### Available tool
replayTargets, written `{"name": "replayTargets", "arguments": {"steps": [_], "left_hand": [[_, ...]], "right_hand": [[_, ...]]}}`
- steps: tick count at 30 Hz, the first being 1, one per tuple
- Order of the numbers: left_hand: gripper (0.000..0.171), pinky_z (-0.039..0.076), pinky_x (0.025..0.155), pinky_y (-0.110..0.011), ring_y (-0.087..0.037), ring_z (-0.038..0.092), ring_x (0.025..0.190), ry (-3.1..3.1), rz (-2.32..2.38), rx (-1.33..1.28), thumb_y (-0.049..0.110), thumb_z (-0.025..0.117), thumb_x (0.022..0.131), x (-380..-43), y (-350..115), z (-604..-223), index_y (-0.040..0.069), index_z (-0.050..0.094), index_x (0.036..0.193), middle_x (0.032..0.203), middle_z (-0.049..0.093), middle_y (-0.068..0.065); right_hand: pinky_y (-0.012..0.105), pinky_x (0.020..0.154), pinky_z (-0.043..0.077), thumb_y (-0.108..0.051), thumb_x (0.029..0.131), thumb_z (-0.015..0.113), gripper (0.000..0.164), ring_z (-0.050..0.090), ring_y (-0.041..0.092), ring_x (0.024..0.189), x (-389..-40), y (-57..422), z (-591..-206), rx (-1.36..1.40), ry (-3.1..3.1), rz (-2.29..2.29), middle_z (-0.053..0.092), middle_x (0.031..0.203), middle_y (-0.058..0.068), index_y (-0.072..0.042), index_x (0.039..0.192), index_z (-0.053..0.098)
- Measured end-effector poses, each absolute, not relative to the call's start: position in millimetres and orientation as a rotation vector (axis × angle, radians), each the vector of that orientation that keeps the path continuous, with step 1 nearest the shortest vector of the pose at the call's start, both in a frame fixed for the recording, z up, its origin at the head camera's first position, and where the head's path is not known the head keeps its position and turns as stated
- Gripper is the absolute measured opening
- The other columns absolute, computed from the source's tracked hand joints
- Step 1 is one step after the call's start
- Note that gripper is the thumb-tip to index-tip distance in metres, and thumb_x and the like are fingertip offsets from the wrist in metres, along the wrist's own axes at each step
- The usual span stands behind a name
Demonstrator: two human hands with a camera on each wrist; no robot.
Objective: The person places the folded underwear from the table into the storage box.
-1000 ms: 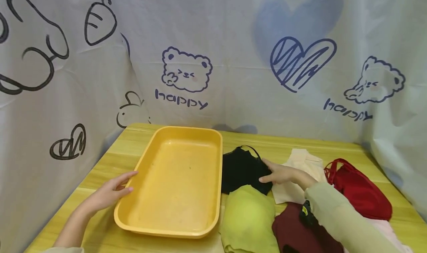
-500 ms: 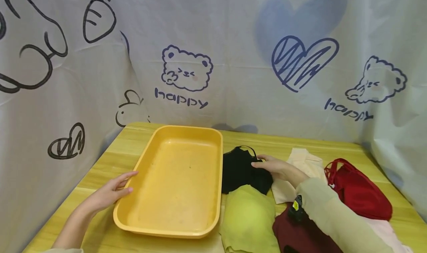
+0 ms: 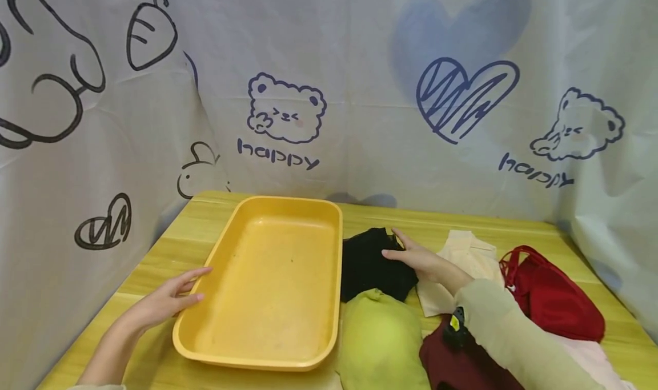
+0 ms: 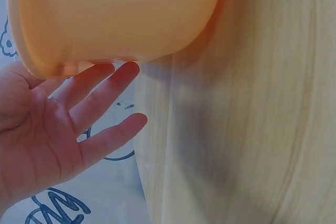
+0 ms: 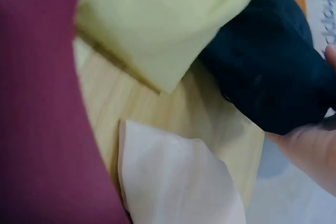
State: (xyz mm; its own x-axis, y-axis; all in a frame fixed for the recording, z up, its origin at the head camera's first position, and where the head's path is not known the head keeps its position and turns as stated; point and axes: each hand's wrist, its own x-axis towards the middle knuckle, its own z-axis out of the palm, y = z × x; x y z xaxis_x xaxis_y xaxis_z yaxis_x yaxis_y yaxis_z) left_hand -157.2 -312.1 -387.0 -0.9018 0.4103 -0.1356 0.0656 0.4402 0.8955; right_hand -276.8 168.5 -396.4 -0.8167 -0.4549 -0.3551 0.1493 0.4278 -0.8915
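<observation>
My left hand (image 3: pixel 163 302) holds the left rim of a yellow plastic tray (image 3: pixel 181 321), thumb and forefinger over the edge. In the left wrist view, other fingers (image 4: pixel 105 98) of it reach against the tray's outer wall. To the right of the tray lies a folded black bra top (image 3: pixel 367 270). My right hand (image 3: pixel 426 264) pinches its far right corner, and the right wrist view has the thumb beneath the dark cloth (image 5: pixel 273 72). The strap seen earlier is hidden. A yellow-green folded garment (image 3: pixel 382 338) lies just in front of the black one.
Under my right forearm is a maroon garment (image 3: pixel 457 358). A cream garment (image 3: pixel 470 253) lies behind the wrist, a red strappy garment (image 3: pixel 555 293) farther right, and a pale pink cloth (image 3: pixel 591 358) near the front right. A white drawn-on sheet (image 3: pixel 370 121) hangs behind the wooden table (image 3: pixel 180 224).
My right hand has moved slightly left over the black bra top and taken hold of its corner, bunching the cloth. My left hand has stayed at the tray's rim.
</observation>
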Motion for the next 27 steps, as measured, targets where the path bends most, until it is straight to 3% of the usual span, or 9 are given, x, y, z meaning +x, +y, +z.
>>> {"name": "replayTargets", "arguments": {"steps": [5,12,19,27], "left_hand": [[0.061,0.049,0.067,-0.029,-0.020,0.056,0.092,2.334,1.482,0.405,0.015,0.048,0.095,-156,-312,-391,-0.013,0.015,0.138,0.131,0.026,-0.044],[0.060,0.048,0.077,-0.035,-0.040,0.050,0.108,2.298,1.487,0.389,0.015,0.046,0.096,-155,-312,-395,-0.010,0.014,0.140,0.134,0.021,-0.043],[0.062,0.050,0.074,-0.034,-0.022,0.057,0.096,2.255,1.524,0.392,0.016,0.047,0.095,-156,-316,-393,-0.011,0.013,0.139,0.126,0.035,-0.042],[0.062,0.050,0.072,-0.032,-0.020,0.058,0.093,2.281,1.498,0.415,0.015,0.048,0.095,-159,-317,-389,-0.012,0.013,0.139,0.125,0.036,-0.042]], "right_hand": [[0.063,0.102,0.008,-0.034,0.091,0.055,0.080,-0.007,0.040,0.136,-273,159,-399,-0.513,2.266,-1.282,-0.010,0.151,0.014,-0.022,0.148,0.000],[0.062,0.101,0.014,-0.016,0.091,0.056,0.066,0.001,0.040,0.136,-272,149,-400,-0.548,2.301,-1.351,-0.001,0.151,0.016,-0.016,0.146,0.020],[0.063,0.101,0.013,-0.010,0.090,0.056,0.060,0.001,0.040,0.136,-277,150,-389,-0.507,2.333,-1.465,0.004,0.151,0.015,-0.014,0.143,0.028],[0.058,0.103,0.015,-0.004,0.090,0.053,0.062,0.008,0.039,0.135,-287,165,-357,-0.458,2.317,-1.682,0.001,0.151,0.015,-0.011,0.144,0.025]]}}
